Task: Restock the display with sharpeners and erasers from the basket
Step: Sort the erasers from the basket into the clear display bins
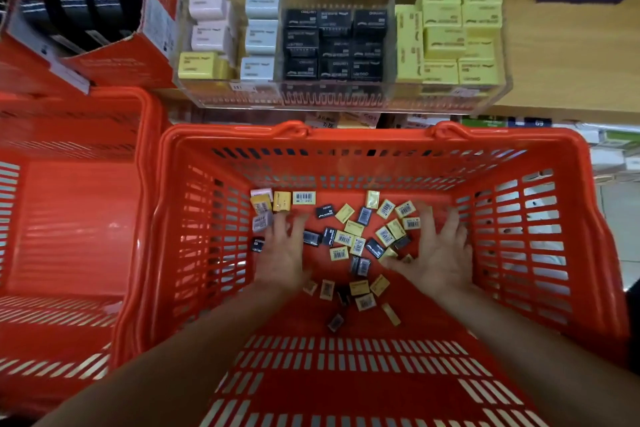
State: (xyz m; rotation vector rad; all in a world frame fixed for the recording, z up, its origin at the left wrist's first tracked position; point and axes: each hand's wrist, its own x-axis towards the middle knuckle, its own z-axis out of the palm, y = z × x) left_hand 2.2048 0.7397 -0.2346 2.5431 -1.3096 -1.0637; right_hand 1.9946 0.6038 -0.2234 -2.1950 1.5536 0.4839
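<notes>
Both my hands are down inside the red basket [381, 135]. Its floor is strewn with several small yellow and black packs [353, 239], some pink or grey ones at the left. My left hand [282, 250] lies with fingers spread over the left side of the pile. My right hand [438, 250] is spread over the right side, fingers straight. Neither hand grips a pack that I can see. Beyond the basket stands the clear display tray [339, 100], with pastel boxes [211, 28] at left, black boxes [334, 45] in the middle and yellow-green boxes [450, 35] at right.
A second red basket [69, 184] sits to the left of mine. A red carton of dark rolls [104, 10] stands at the upper left. The display rests on a wooden shelf [571, 62], with price tags [346, 120] on its front edge.
</notes>
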